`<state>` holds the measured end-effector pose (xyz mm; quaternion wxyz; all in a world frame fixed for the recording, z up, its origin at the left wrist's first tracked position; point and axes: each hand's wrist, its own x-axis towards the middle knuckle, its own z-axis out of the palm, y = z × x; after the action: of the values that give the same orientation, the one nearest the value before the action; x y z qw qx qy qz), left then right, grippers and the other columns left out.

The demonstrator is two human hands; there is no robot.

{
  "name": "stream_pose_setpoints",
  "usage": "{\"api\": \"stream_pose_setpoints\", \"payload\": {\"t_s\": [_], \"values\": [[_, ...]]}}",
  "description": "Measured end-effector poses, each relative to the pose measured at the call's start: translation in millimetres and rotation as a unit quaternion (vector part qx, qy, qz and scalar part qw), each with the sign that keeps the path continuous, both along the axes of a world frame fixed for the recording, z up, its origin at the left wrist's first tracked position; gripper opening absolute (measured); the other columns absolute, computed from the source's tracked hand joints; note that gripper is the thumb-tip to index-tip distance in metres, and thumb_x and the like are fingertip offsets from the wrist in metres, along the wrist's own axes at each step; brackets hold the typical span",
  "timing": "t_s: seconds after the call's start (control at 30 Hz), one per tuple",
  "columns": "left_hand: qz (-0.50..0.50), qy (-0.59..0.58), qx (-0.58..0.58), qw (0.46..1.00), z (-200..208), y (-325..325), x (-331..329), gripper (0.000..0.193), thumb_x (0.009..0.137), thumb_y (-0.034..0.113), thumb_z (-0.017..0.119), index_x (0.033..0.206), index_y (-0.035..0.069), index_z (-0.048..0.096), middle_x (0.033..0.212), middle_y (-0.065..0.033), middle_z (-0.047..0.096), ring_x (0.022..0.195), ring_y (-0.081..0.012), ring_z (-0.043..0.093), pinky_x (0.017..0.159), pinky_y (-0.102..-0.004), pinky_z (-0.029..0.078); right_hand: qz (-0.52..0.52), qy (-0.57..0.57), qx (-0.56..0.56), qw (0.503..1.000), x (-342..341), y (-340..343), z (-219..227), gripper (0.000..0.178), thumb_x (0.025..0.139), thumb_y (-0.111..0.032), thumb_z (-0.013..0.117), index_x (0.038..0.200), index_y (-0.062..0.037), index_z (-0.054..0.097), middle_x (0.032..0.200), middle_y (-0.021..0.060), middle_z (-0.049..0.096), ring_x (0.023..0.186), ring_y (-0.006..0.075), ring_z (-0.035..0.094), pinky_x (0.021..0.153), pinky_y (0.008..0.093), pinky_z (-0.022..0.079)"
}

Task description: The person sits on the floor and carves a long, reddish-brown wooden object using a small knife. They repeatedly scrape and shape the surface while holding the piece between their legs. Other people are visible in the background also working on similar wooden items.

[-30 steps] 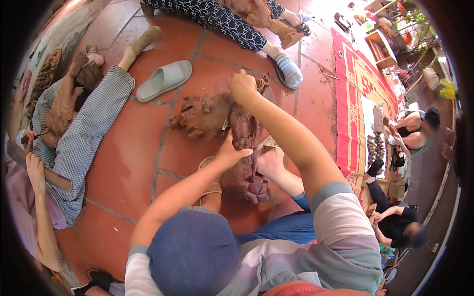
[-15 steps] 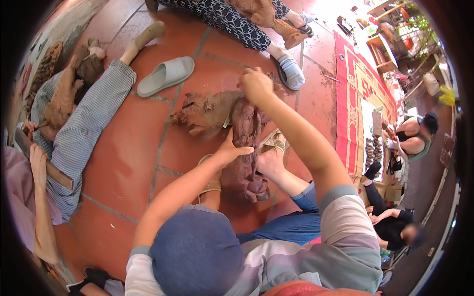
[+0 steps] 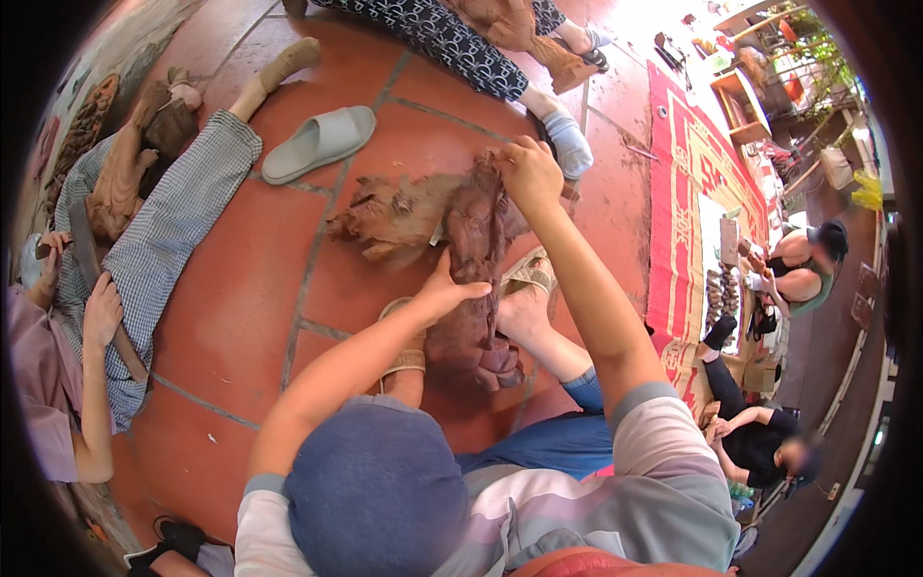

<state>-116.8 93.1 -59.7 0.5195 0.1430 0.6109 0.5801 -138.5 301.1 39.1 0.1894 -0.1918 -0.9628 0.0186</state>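
A tall dark brown wooden carving (image 3: 473, 288) stands on the red tiled floor (image 3: 231, 288) between my sandalled feet. My right hand (image 3: 527, 171) grips its upper end. My left hand (image 3: 450, 290) presses against its middle from the left, thumb and fingers on the wood. A second, lighter brown rough carving (image 3: 389, 216) lies on the tiles just left of the upright one, touching it. My blue cap and striped shirt fill the lower part of the view.
A grey slipper (image 3: 319, 144) lies on the tiles at upper left. A seated person in checked trousers (image 3: 163, 231) holds another carving (image 3: 115, 183) at left. A person's patterned legs (image 3: 433, 38) stretch across the top. Beside a red patterned mat (image 3: 687, 192), more people sit at right.
My right hand has slid to the right along the top of the carving, and the carving's top has swung right with it. My left hand stays on the middle.
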Motion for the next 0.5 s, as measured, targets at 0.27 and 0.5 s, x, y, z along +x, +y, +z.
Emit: {"api": "stream_pose_setpoints", "payload": {"t_s": [0.27, 0.5], "values": [[0.016, -0.004, 0.033, 0.999, 9.1, 0.1, -1.9, 0.106, 0.067, 0.017, 0.084, 0.146, -0.001, 0.016, 0.139, -0.0180, 0.043, 0.129, -0.0278, 0.043, 0.108, -0.0369, 0.034, -0.053, 0.015, -0.023, 0.998, -0.3, -0.1, 5.6, 0.012, 0.076, -0.024, 0.069, 0.080, -0.0128, 0.068, 0.091, 0.0026, 0.062, 0.091, 0.0241, 0.059, 0.073, 0.0377, 0.052], [0.025, -0.051, 0.059, 0.997, 22.2, -4.8, -4.4, 0.109, 0.067, 0.015, 0.084, 0.148, -0.001, 0.013, 0.143, -0.0172, 0.039, 0.132, -0.0284, 0.038, 0.111, -0.0373, 0.029, -0.010, 0.032, 0.010, 0.999, -9.5, 0.9, -4.7, 0.014, 0.079, -0.023, 0.066, 0.086, -0.0116, 0.064, 0.094, 0.0058, 0.060, 0.093, 0.0268, 0.059, 0.071, 0.0386, 0.053]]}}
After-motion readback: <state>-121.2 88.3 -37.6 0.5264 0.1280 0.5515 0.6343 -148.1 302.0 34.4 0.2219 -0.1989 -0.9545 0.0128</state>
